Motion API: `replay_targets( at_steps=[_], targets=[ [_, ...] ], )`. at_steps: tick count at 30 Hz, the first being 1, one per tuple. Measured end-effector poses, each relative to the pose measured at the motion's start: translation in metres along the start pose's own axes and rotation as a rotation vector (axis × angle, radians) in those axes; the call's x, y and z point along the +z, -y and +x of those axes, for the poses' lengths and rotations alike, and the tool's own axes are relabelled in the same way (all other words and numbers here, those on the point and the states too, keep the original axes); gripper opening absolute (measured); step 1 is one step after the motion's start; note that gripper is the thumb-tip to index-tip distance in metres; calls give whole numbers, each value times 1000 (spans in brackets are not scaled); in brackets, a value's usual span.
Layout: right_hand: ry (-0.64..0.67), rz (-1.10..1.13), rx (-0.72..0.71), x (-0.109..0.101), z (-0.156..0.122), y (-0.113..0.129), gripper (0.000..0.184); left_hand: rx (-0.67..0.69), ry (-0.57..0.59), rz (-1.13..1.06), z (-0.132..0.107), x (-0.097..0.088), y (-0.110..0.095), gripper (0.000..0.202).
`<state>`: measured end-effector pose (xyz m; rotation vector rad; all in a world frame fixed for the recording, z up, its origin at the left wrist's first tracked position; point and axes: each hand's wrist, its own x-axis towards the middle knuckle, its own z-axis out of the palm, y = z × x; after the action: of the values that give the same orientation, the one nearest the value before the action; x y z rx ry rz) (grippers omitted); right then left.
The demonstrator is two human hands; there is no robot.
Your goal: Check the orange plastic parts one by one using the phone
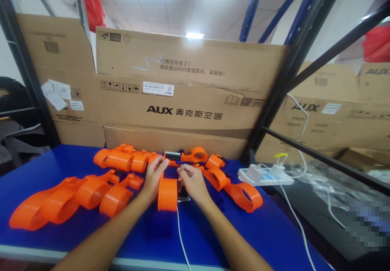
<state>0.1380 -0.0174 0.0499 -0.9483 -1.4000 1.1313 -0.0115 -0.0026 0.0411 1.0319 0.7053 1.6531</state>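
An orange plastic piece with a wide ring-shaped end (167,195) stands between my two hands. My left hand (154,176) is closed on its narrow upper part, thumb and fingers pinched together. Close against its right side, my right hand (193,182) has its fingers pinched; what they hold is too small or hidden to tell. Under the right hand, a dark flat object with a pale edge (184,200) shows in part, and a white cable (181,238) runs from near it to the table's front edge. Just behind the hands lies a dark cylinder with a silvery top (172,156).
Similar orange pieces lie in rows at left (91,191) and right (248,197) on the blue table (128,238). A power strip (265,176) with plugs and white cords sits at the right edge. Cardboard (189,100) and dark metal posts (271,100) stand behind.
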Motion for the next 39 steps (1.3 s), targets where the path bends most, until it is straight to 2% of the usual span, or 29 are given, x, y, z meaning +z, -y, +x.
replay_targets(
  at_steps=[5,8,21,39],
  targets=[
    [-100,-233,-157,-3,4,-4,33,-15,65,-3,0,0,6,35],
    [-103,-319,-223,-4,5,-5,33,13,78,-4,-3,2,6,32],
    [-127,-443,-250,-2,0,-7,37,-5,86,-23,-4,3,5,31],
    [-127,-467,-253,-2,1,-9,39,-26,76,-27,-3,2,6,39]
  ],
)
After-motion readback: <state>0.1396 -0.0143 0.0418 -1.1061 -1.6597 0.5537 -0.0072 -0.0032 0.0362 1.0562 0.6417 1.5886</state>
